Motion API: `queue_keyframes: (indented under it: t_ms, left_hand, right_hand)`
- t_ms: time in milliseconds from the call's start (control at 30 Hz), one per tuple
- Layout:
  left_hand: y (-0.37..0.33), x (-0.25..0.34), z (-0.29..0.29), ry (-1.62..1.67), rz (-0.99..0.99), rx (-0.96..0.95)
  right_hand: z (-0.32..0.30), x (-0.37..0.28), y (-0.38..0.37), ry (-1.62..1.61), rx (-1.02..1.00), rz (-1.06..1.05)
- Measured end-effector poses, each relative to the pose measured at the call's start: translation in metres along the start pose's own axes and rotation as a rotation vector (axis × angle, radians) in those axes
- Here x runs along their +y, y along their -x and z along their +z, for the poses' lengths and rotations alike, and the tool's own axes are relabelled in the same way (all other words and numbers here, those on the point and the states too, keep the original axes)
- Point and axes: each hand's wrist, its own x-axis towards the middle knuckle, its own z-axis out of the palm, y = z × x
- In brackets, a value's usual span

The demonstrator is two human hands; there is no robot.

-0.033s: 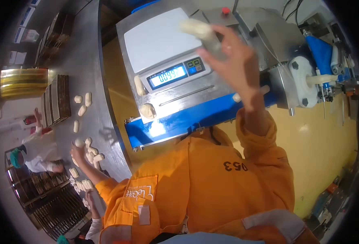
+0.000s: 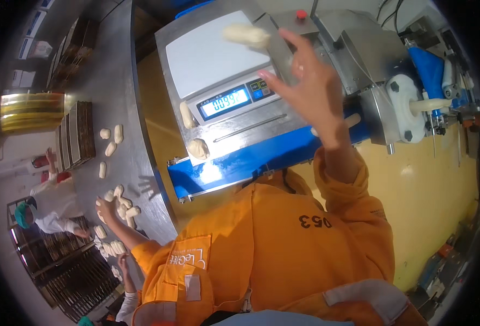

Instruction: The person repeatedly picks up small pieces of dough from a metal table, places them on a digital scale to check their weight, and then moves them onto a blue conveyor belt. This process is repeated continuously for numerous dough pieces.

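My right hand [image 2: 310,81] is open beside the bench scale, its thumb and fingers spread. Just beyond the fingertips, a pale dough roll [image 2: 246,35] lies over the white plate of the scale [image 2: 202,60], apart from the hand; a slight blur hides whether it fully rests there. The scale's display [image 2: 226,103] is lit. On the steel table to the left, my left hand [image 2: 107,209] is curled round a dough piece [image 2: 109,195] beside a cluster of other dough rolls [image 2: 125,204]. Part of that piece is hidden by the fingers.
A blue conveyor belt [image 2: 261,160] runs before the scale, with a dough roll [image 2: 353,120] on it. A dough lump [image 2: 198,148] and another roll [image 2: 187,115] sit near the scale. At right stands a machine with a white nozzle [image 2: 414,107]. Co-workers [image 2: 55,201] stand across the table.
My right hand has opened and drawn away from the dough roll, which has shifted left over the scale plate. My left hand has moved slightly nearer my body. A co-worker's arm has moved toward the table.
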Motion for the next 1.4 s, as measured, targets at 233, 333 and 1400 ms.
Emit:
queue_keyframes:
  t_ms: [233, 333, 1400]
  left_hand:
    - [0.047, 0.134, -0.032, 0.553, 0.454, 0.14]
    - [0.076, 0.252, -0.116, 0.787, 0.798, 0.321]
    - [0.026, -0.02, 0.01, 0.081, 0.175, 0.163]
  right_hand:
    - [0.037, 0.162, 0.123, 0.629, -0.342, 0.698]
    - [0.071, 0.237, 0.166, 0.59, -0.616, 0.93]
    - [0.012, 0.106, 0.091, -0.36, -0.003, 0.466]
